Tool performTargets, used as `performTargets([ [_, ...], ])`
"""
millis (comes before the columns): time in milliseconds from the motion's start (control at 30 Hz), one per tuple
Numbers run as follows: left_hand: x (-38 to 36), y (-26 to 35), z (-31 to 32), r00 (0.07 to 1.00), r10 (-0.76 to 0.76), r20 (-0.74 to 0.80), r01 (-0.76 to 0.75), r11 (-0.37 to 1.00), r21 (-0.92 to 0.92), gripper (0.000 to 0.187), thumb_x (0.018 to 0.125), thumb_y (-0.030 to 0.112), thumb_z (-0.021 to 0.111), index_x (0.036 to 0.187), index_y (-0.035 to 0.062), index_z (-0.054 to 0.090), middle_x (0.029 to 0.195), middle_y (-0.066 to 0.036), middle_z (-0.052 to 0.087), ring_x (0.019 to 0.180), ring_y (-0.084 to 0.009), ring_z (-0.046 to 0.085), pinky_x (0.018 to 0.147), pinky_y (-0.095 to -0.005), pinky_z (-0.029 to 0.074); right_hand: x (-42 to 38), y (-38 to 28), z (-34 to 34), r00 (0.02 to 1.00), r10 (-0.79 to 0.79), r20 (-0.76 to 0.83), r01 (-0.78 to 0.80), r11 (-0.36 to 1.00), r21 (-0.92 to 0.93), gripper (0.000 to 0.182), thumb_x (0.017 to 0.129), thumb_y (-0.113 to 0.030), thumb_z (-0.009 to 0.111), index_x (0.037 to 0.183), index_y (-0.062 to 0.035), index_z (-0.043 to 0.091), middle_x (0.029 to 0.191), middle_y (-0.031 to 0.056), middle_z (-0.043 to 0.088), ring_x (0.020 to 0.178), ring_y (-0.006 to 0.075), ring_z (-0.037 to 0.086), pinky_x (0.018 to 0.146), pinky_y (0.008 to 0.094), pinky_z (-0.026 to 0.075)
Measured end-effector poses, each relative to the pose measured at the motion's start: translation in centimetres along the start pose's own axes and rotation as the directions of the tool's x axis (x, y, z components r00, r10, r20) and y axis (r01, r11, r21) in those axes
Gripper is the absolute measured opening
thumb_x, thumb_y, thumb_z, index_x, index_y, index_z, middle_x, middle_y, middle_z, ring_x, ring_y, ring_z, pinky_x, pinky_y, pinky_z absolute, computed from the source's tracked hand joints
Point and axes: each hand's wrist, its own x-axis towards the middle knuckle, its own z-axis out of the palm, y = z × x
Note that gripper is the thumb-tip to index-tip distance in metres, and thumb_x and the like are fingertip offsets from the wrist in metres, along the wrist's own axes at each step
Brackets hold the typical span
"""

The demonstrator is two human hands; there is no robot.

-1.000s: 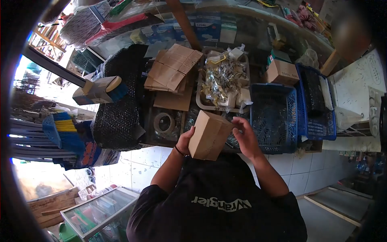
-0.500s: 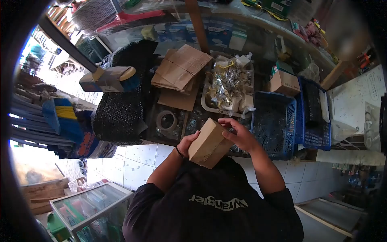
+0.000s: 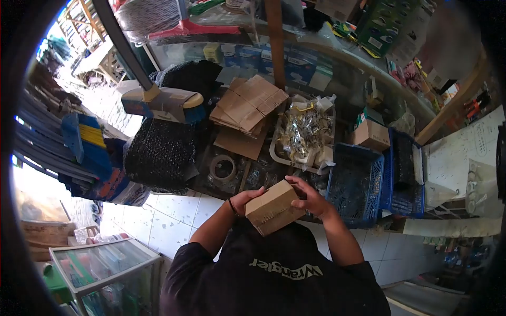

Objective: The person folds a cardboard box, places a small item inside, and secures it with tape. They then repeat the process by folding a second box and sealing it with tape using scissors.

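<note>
A small brown cardboard box (image 3: 274, 207) is held in front of my chest, tilted, between both hands. My left hand (image 3: 246, 200) presses its left end, the fingers partly hidden behind it. Around the right end closes my right hand (image 3: 311, 199), with the thumb on the near face. Just beyond the box stands a white tray (image 3: 275, 152) heaped with small plastic-wrapped metal pieces (image 3: 303, 126). Flattened cardboard sheets (image 3: 250, 105) lie stacked left of that tray. Nearer to my left hand is a roll of tape (image 3: 223, 167).
To the right are a blue plastic basket (image 3: 352, 210) and another carton (image 3: 370, 135). Black bubble wrap (image 3: 161, 150) lies at the left, below a broom head (image 3: 163, 104). A glass cabinet (image 3: 108, 266) stands at the lower left on the tiled floor (image 3: 174, 216).
The cardboard box has turned in my hands and now lies more level, with a long side toward me. Both hands still hold it. The camera view has shifted slightly.
</note>
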Motion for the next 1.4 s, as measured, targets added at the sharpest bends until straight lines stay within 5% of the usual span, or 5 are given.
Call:
performTargets([
  [300,0.8,-1.0,-1.8,0.944,0.274,-0.185,-0.282,0.959,-0.015,0.067,0.09,0.061,0.035,0.125,0.005,0.049,0.112,-0.012,0.059,0.091,-0.0276,0.061,0.073,-0.038,0.051,0.7,7.8,-0.9,0.911,0.135,-0.389,0.075,0.874,0.481,0.066,0.076,-0.027,0.069,0.131,-0.0047,0.041,0.12,0.0085,0.049,0.11,0.0213,0.05,0.093,0.0345,0.04],
  [567,-3.4,-2.0,-3.5,0.316,0.748,-0.584,-0.401,0.663,0.632,0.033,0.093,0.031,0.05,0.084,0.001,0.061,0.064,-0.003,0.057,0.057,-0.0104,0.054,0.051,-0.0249,0.042,1.9,10.9,-1.8,0.812,0.272,-0.516,0.018,0.872,0.489,0.053,0.079,-0.037,0.065,0.121,-0.0097,0.048,0.11,0.0045,0.056,0.1,0.0215,0.057,0.083,0.0371,0.047],
  [833,-8.2,-1.6,-9.6,0.162,0.849,-0.503,-0.219,0.528,0.82,0.025,0.089,0.024,0.055,0.088,0.0006,0.064,0.066,-0.006,0.061,0.058,-0.0112,0.055,0.054,-0.0272,0.043,2.5,11.1,-1.2,0.754,0.313,-0.577,0.01,0.874,0.486,0.05,0.081,-0.038,0.062,0.121,-0.0098,0.049,0.113,0.0055,0.055,0.101,0.0207,0.056,0.086,0.0363,0.046],
  [1233,-7.2,-0.7,-12.7,0.104,0.929,-0.355,0.052,0.351,0.935,0.023,0.086,0.029,0.059,0.08,0.0068,0.063,0.07,-0.014,0.063,0.068,-0.0276,0.064,0.059,-0.036,0.047,0.1,5.8,2.4,0.409,0.036,-0.912,-0.311,0.945,-0.103,0.042,0.086,-0.027,0.064,0.116,0.0006,0.051,0.108,0.0138,0.057,0.096,0.0191,0.056,0.084,0.0312,0.045],
  [1400,-7.1,-0.4,-12.9,0.022,0.934,-0.357,-0.081,0.357,0.931,0.026,0.086,0.029,0.059,0.076,0.0057,0.06,0.061,-0.01,0.058,0.056,-0.021,0.06,0.053,-0.0354,0.045,2.3,2.7,3.3,0.621,-0.298,-0.725,-0.27,0.787,-0.555,0.029,0.084,-0.012,0.064,0.109,-0.0004,0.055,0.094,0.0098,0.059,0.081,0.0157,0.06,0.063,0.0248,0.049],
])
